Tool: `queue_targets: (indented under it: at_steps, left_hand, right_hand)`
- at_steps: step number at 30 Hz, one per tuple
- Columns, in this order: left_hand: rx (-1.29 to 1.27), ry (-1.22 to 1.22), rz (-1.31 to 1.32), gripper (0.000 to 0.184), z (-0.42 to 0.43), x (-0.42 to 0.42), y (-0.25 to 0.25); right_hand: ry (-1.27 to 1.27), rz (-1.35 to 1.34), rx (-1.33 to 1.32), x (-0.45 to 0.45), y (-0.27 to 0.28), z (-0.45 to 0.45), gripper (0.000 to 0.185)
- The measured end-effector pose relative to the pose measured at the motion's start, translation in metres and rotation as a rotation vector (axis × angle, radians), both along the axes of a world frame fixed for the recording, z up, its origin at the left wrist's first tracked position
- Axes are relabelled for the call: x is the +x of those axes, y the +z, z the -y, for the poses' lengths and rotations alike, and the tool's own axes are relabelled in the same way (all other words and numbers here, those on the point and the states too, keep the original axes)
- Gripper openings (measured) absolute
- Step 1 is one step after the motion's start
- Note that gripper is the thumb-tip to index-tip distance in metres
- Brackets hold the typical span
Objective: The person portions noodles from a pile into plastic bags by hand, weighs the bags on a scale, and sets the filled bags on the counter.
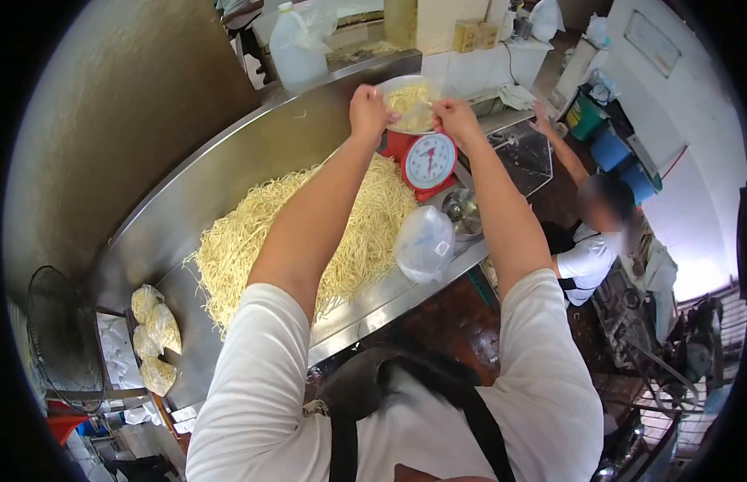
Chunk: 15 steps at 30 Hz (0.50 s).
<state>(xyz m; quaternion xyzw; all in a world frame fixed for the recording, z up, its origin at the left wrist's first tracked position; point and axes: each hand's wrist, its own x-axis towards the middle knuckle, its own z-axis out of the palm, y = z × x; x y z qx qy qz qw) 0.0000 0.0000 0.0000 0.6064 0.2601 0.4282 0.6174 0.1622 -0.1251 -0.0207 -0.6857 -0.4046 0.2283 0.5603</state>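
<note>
Left hand [370, 112], right hand [457, 120] flank noodles [407, 100] on scale [430, 162].

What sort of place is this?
Probably a noodle workshop or commercial kitchen: a large heap of loose, pale yellow noodles lies on a long, silver metal table, beside a red scale with a round white dial.

Between twelve and one o'clock, pale yellow noodles [409, 98] lie in a round, shallow pan [404, 80] atop an upright red dial scale [430, 161]; clear plastic [422, 115], blurred, shows toward the noodles' five o'clock side.
</note>
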Motion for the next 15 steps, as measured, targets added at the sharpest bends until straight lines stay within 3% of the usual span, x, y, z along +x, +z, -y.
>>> queue_targets:
  at_steps: [2, 3, 6, 8, 11, 14, 15]
  left_hand:
    - [-0.074, -0.01, -0.011, 0.016, -0.006, -0.014, 0.001]
    - [-0.161, -0.025, 0.038, 0.016, 0.037, 0.014, -0.019]
    - [0.004, -0.036, 0.029, 0.012, 0.018, 0.002, 0.027]
    - [0.115, 0.015, -0.007, 0.016, 0.015, 0.01, 0.026]
    - [0.141, 0.067, -0.002, 0.019, 0.022, 0.014, 0.027]
    - [0.113, 0.096, 0.045, 0.021, 0.028, 0.008, 0.019]
    - [0.108, 0.104, 0.065, 0.021, 0.029, 0.005, 0.022]
  right_hand:
    - [0.027, -0.097, 0.009, -0.011, -0.004, -0.008, 0.02]
    - [0.099, -0.05, -0.082, 0.014, -0.002, 0.042, 0.02]
    - [0.295, 0.031, 0.125, -0.01, 0.067, 0.031, 0.02]
    - [0.366, 0.119, 0.337, -0.016, 0.101, 0.029, 0.021]
    - [0.647, -0.291, 0.595, -0.028, 0.119, 0.03, 0.019]
    - [0.236, 0.763, -0.116, 0.028, 0.042, -0.034, 0.018]
    - [0.1, 1.113, -0.358, 0.022, 0.044, -0.037, 0.019]
